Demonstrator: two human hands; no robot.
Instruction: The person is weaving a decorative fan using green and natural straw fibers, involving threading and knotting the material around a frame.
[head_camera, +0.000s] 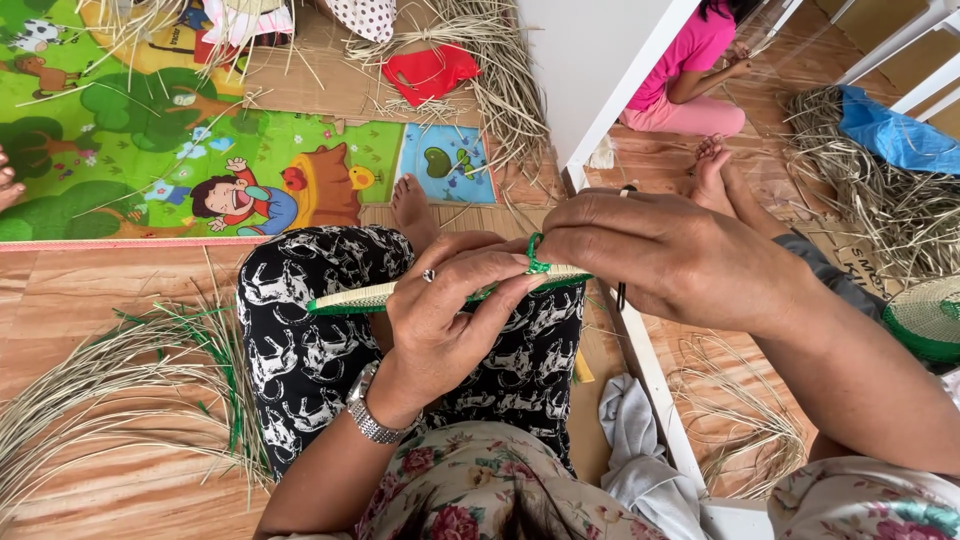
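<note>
Floral sleeves frame my view; both hands meet above the patterned knee. My right hand (670, 255) curls closed over the flat woven straw strip (350, 298), my left hand (450, 310) pinching its green cord (537, 257) shut.

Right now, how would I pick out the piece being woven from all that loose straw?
Start at the knee in black-and-white patterned trousers. Just above it, the left hand and right hand hold a flat woven strip. Unlike the loose straw bundles on the floor, it is tightly plaited, pale with a green edge.
</note>
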